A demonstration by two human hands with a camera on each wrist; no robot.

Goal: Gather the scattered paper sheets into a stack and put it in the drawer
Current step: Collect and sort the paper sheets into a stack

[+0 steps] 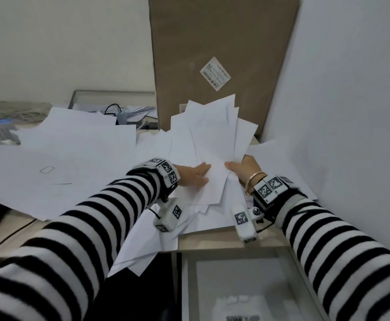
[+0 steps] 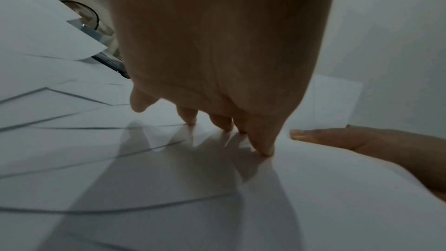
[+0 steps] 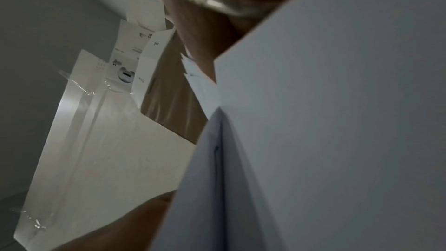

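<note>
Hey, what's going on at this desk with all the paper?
A person is gathering loose sheets. The right hand grips a fanned bundle by its near edge, raised off the desk, while the left hand lies with straight fingers on it. More sheets are scattered over the desk. The drawer below is open, with no bundle in it yet.

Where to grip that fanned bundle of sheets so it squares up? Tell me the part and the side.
Keep the right hand pinching the fanned bundle at its near right corner, where the sheets converge. Bring the left hand in from the left edge: the far ends splay widest, so pushing the sides together should align them.
</note>
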